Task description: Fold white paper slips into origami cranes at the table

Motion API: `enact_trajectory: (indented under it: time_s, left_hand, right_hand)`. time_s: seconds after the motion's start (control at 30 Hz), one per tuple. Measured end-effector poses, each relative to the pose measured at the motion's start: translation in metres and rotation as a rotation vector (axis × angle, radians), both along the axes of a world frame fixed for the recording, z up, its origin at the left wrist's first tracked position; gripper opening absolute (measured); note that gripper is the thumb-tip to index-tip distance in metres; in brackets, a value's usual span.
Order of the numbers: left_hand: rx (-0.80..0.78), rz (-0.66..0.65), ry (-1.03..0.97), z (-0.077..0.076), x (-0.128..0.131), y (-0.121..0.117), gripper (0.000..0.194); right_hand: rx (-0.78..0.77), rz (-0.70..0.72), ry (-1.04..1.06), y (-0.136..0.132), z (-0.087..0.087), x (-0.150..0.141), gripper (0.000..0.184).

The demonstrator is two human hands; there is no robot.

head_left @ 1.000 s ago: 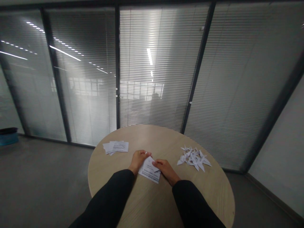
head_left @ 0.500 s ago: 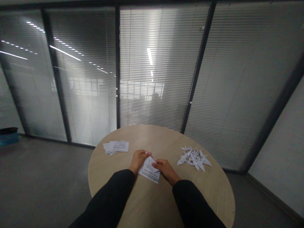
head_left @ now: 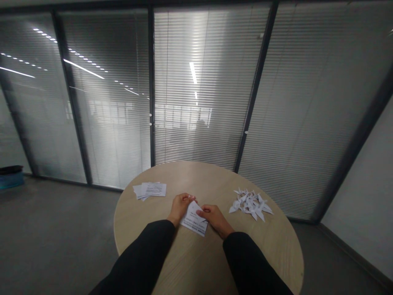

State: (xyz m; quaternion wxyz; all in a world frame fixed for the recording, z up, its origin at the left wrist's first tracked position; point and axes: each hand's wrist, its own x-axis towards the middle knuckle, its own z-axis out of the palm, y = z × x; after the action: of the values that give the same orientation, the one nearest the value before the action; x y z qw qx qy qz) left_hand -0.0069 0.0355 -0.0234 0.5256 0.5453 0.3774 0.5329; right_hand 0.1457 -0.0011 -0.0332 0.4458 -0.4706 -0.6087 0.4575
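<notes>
A small printed paper sheet [head_left: 193, 221] lies on the round wooden table [head_left: 190, 262] between my hands. My left hand [head_left: 179, 207] pinches the sheet's far corner with curled fingers. My right hand [head_left: 214, 219] presses its fingertips on the sheet's right side, fingers bent together. Both arms wear black sleeves.
A small stack of printed paper slips [head_left: 150, 190] lies at the table's far left. A pile of several white folded paper cranes [head_left: 251, 203] sits at the right. Glass walls with blinds [head_left: 196, 90] stand behind the table. A blue bin [head_left: 10, 176] is on the floor at far left.
My hands and the sheet have barely shifted; the sheet's far corner sits slightly higher under my left fingers.
</notes>
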Motion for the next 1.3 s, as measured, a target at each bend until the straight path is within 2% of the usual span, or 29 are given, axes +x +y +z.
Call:
enact_trajectory:
  time_s: [0.13,0.33,0.67,0.93,1.3]
  left_hand:
    - [-0.015,-0.027,-0.021,-0.0003,0.0005,-0.0017,0.042]
    - [-0.052,-0.020,0.108,0.0000,0.0000,-0.0016,0.037]
    - [-0.070,-0.055,0.028,0.0049,0.0008,-0.0057,0.041]
    - [-0.089,-0.048,0.011,0.0028,0.0009,-0.0059,0.038]
    - [-0.082,-0.145,-0.149,0.0041,-0.0022,-0.0093,0.038]
  right_hand:
    - [0.009,-0.020,0.006,0.0003,-0.0008,0.0006,0.037]
    - [0.015,-0.037,0.022,-0.0003,-0.0025,0.0000,0.037]
    - [-0.017,-0.024,0.066,-0.0003,-0.0007,0.0005,0.035]
    - [-0.022,-0.014,0.063,-0.0035,0.0045,0.0003,0.034]
    - [0.024,-0.015,0.021,-0.0009,0.0024,0.0019,0.036]
